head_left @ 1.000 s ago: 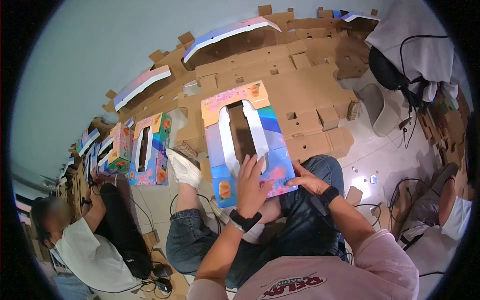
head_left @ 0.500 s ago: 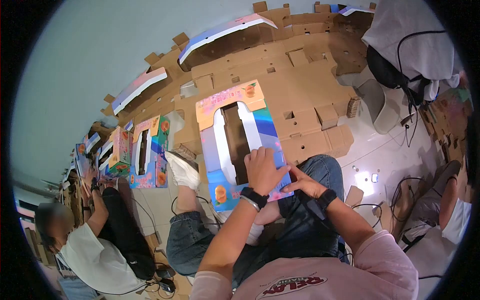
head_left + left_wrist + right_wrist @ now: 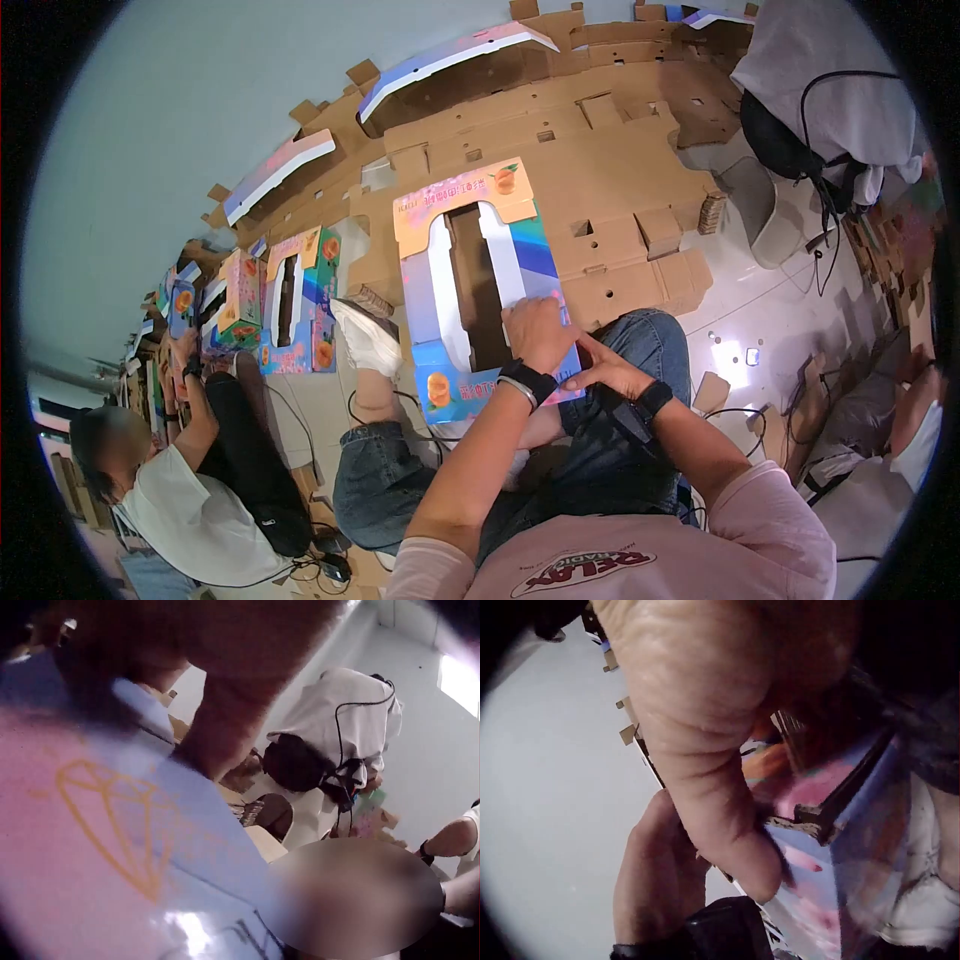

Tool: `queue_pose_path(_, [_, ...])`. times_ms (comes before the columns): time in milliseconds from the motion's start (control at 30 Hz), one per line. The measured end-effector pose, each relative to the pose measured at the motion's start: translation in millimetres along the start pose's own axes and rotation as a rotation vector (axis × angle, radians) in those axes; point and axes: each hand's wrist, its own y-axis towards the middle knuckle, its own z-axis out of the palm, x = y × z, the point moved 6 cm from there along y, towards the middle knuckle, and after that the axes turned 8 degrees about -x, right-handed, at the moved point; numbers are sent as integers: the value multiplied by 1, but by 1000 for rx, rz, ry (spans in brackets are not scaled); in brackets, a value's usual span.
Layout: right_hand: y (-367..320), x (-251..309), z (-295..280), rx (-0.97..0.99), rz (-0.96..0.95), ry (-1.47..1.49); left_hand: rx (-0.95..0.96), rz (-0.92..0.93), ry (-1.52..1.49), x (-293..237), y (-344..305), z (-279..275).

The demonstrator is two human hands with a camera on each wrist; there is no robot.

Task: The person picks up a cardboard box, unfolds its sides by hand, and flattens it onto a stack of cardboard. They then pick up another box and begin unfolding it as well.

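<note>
A printed peach-and-blue cardboard box [image 3: 424, 290] with a long white-edged slot lies tilted over the lap in the head view. My left hand [image 3: 540, 335] grips its top panel at the slot's lower right edge, fingers bent. My right hand [image 3: 612, 368] holds the near right corner, thumb on the edge. The right wrist view has the right thumb [image 3: 739, 832] against an open corner of the box [image 3: 802, 859], with the left hand [image 3: 660, 862] behind. In the left wrist view, the left hand [image 3: 232, 697] is dark over the printed panel [image 3: 97, 847]; its fingertips are hidden.
Brown cardboard sheets [image 3: 620, 180] spread beyond the box. Finished-looking printed boxes [image 3: 290, 345] stand at the left beside a seated person [image 3: 190, 500]. A white shoe [image 3: 366, 340] is close to the box's left side. Cables and a draped chair are at the right.
My left hand has moved right along the box top, and its fingers have bent at the slot's edge. The right hand stays at the corner. The box has shifted slightly left.
</note>
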Motion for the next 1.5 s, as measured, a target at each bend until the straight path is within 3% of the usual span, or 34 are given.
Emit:
queue_pose_path(200, [11, -16, -12, -52, 33, 249, -84, -6, -59, 7, -8, -2])
queue_pose_path(367, [12, -17, -13, -67, 13, 98, 19, -11, -21, 5, -11, -7])
queue_pose_path(533, [18, -25, -19, -82, 102, 334, -30, 26, 3, 6, -14, -4])
queue_pose_path(800, [21, -34, -23, -80, 76, 347, -150, 56, -67, 7, -21, -1])
queue_pose_path(1500, [29, -40, -22, -233, 119, 354, -187, 55, -127, 8, -29, 1])
